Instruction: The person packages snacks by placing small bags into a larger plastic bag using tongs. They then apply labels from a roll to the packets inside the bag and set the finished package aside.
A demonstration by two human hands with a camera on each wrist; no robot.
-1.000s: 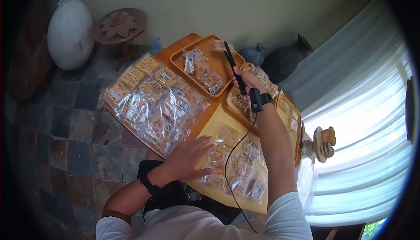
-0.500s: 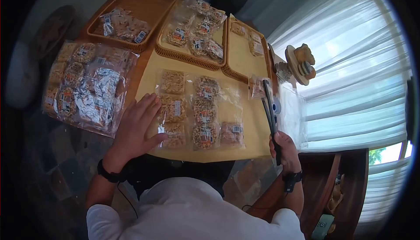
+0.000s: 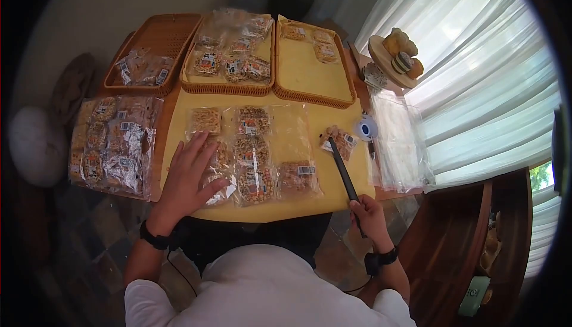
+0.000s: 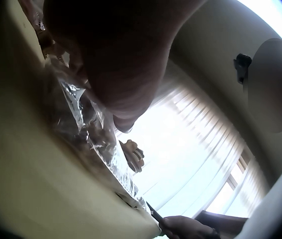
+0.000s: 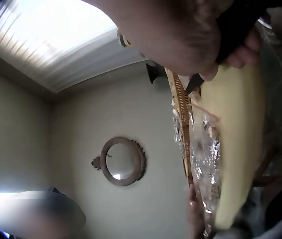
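My right hand [image 3: 370, 217] grips a pair of black tongs [image 3: 344, 169] near the table's right front corner. At the tongs' tips is a small clear-wrapped snack packet [image 3: 338, 143] with a printed label, low over the yellow cloth [image 3: 286, 209]. My left hand [image 3: 189, 175], fingers extended, rests on the left side of a large clear plastic bag [image 3: 289, 118] laid flat. Round crackers in wrappers [image 3: 253, 151] lie in columns inside it, and a pinkish packet [image 3: 298, 176] sits at its lower right. The palm hides part of the left column.
Three wicker trays stand along the back: a left tray [image 3: 170, 28], a middle tray [image 3: 229, 89] and a right tray [image 3: 310, 96], each with packets. A filled bag [image 3: 113, 148] lies at left. A tape roll [image 3: 365, 128] and clear bags [image 3: 400, 148] lie at right, near a decorated stand [image 3: 381, 59].
My right hand has come from the left wicker tray to the right front, bringing the packet in the tongs, now lower over the cloth. The head view has turned; my left hand stays by the bag.
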